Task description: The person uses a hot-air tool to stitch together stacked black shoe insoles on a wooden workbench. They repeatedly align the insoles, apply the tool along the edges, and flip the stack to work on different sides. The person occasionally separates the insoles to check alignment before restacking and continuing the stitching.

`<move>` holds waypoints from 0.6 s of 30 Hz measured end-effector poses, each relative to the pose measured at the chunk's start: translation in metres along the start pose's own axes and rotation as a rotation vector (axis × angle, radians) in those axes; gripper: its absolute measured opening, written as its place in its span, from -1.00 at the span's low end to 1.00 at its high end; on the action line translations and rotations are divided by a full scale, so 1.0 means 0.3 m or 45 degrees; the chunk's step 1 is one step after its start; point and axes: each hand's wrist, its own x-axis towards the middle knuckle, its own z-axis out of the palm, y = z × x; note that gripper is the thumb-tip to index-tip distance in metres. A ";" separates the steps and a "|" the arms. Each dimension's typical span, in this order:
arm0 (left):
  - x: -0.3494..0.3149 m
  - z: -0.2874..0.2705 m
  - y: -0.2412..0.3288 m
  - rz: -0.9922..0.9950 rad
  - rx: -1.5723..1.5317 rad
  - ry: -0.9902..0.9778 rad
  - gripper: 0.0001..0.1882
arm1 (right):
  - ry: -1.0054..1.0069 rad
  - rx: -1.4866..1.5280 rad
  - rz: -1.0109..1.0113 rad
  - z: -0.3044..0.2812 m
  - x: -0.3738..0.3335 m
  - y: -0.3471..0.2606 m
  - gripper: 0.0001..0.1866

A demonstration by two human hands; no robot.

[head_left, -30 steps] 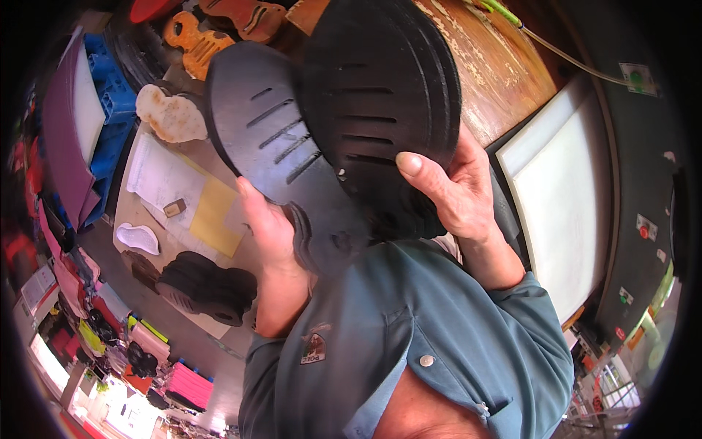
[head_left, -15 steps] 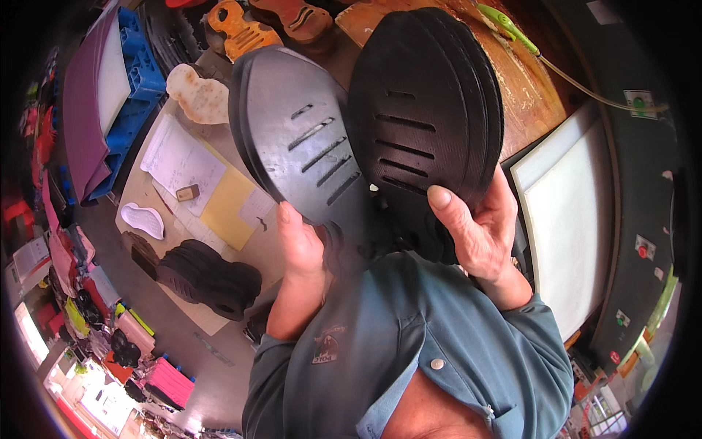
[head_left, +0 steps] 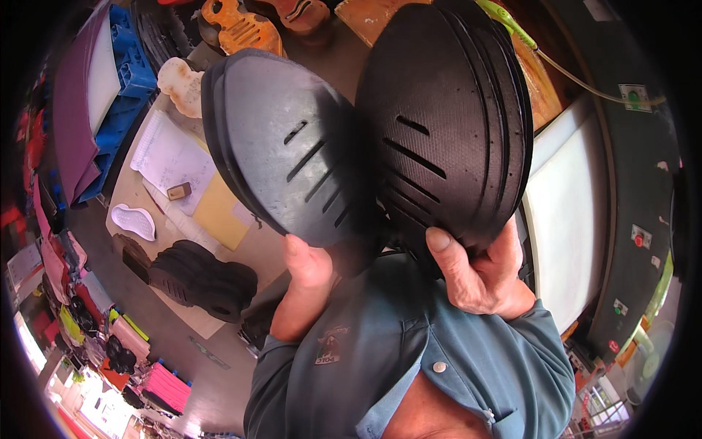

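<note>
My left hand (head_left: pixel 307 267) grips a stack of slotted sole pieces (head_left: pixel 267 139) by its lower edge, thumb on the rim. Its top face is smooth and grey. A second stack, of black slotted sole pieces (head_left: pixel 439 102) with a fine ribbed face, is held in my right hand (head_left: pixel 482 271), the thumb near its lowest slot. Both stacks stand tilted up in front of my chest, fanned apart at the top and meeting low in the middle. Their lower ends are in shadow, and most of my fingers are hidden behind them.
On the table at left lie another pile of black sole pieces (head_left: pixel 201 278), a white sole-shaped piece (head_left: pixel 134 221), papers (head_left: pixel 172 157) and a small brown block (head_left: pixel 179 191). Orange cutting dies (head_left: pixel 241 29) sit at the back. A white board (head_left: pixel 567 219) stands at right beside a dark machine panel (head_left: pixel 635 168).
Both stacks have come closer and look larger. The grey-faced one has swung left and the black one right. My right hand has dropped lower in view.
</note>
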 end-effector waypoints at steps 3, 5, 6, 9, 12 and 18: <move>0.004 0.008 0.001 0.028 0.005 -0.040 -0.11 | 0.059 -0.005 0.034 -0.018 -0.001 0.002 -0.27; 0.017 0.023 -0.002 0.008 0.018 -0.056 -0.11 | 0.078 0.161 0.062 -0.034 -0.004 -0.001 -0.28; 0.025 0.036 0.001 -0.009 0.036 -0.060 -0.10 | 0.161 0.184 0.112 -0.040 -0.008 -0.005 -0.29; 0.051 0.075 0.019 -0.262 0.270 0.049 0.00 | 0.322 0.201 0.115 -0.063 -0.016 -0.017 -0.35; 0.061 0.091 0.010 -0.386 0.555 0.151 0.06 | 0.331 0.053 0.093 -0.065 -0.021 -0.022 -0.39; -0.011 0.007 -0.030 -0.284 0.529 0.251 -0.03 | 0.136 -0.268 0.023 -0.022 0.031 0.029 -0.23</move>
